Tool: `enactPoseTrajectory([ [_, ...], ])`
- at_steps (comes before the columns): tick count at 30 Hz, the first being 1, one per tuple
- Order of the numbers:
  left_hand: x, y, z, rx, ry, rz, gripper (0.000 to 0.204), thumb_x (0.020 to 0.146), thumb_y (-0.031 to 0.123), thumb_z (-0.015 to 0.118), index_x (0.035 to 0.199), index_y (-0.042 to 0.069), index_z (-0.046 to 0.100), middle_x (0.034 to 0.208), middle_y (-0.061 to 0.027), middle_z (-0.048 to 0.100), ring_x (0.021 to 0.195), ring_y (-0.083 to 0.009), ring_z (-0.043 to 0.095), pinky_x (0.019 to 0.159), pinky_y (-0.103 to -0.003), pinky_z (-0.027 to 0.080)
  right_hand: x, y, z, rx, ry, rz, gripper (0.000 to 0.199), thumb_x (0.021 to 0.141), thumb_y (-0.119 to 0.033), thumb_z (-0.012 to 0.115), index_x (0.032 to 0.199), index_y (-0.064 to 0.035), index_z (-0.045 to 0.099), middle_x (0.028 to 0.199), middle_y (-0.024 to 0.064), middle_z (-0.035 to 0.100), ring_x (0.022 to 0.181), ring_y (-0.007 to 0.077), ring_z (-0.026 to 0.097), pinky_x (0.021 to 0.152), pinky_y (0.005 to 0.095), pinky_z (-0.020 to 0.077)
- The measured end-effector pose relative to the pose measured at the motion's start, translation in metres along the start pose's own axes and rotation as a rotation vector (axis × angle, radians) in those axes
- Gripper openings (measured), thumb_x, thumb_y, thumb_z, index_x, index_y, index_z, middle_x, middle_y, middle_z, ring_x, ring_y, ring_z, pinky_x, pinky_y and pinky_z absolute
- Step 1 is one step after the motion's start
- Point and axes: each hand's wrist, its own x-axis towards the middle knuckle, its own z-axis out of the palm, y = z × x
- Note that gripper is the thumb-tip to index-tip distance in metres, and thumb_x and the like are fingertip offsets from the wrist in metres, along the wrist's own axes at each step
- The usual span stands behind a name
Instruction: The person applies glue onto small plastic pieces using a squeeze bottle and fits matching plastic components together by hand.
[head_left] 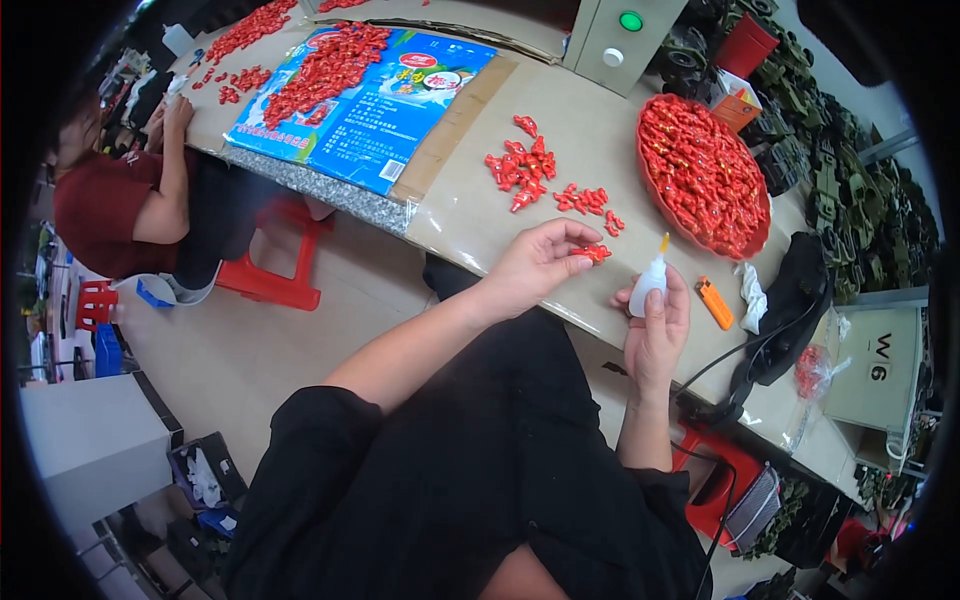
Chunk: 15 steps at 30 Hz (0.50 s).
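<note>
Between the thumb and fingers of my left hand (540, 262) is a small red plastic piece (594, 254), held just over the table's front edge. My right hand (660, 320) is wrapped round a small white squeeze bottle (650, 287), upright, with its thin yellowish nozzle pointing up. The nozzle is a short way to the right of the red piece, apart from it. Beyond my left hand lie a loose pile of like red pieces (522, 168) and a smaller cluster (582, 199). A round red tray (655, 185) heaped with such pieces stands to the right.
An orange lighter (715, 304), a crumpled white tissue (752, 297) and black cloth (797, 305) lie right of my right hand. A blue printed cardboard sheet (390, 120) bears more red pieces. At the left sits another person (120, 205), near a red stool (272, 265).
</note>
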Motion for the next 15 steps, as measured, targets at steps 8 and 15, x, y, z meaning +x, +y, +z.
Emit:
enactPoseTrajectory([
  [8, -0.014, 0.002, -0.001, 0.052, 0.113, 0.134, 0.031, 0.079, -0.001, 0.055, 0.109, -0.001, 0.048, 0.098, -0.0046, 0.055, 0.089, -0.0096, 0.052, 0.08, -0.021, 0.041, 0.001, 0.0, -0.01, 0.069, 0.075, -0.027, 0.034, 0.079, -0.008, 0.059, 0.108, -0.0019, 0.044, 0.094, 0.0091, 0.052, 0.077, 0.0144, 0.052, 0.068, 0.0249, 0.0404],
  [15, -0.016, -0.007, -0.004, 0.009, 0.15, 0.111, 0.032, 0.078, -0.004, 0.055, 0.109, -0.003, 0.047, 0.101, -0.0069, 0.053, 0.092, -0.01, 0.05, 0.082, -0.023, 0.042, 0.01, -0.003, 0.001, 0.228, 0.073, -0.078, 0.026, 0.078, -0.006, 0.059, 0.102, -0.0014, 0.048, 0.094, 0.0064, 0.052, 0.08, 0.0128, 0.05, 0.068, 0.0253, 0.0396],
])
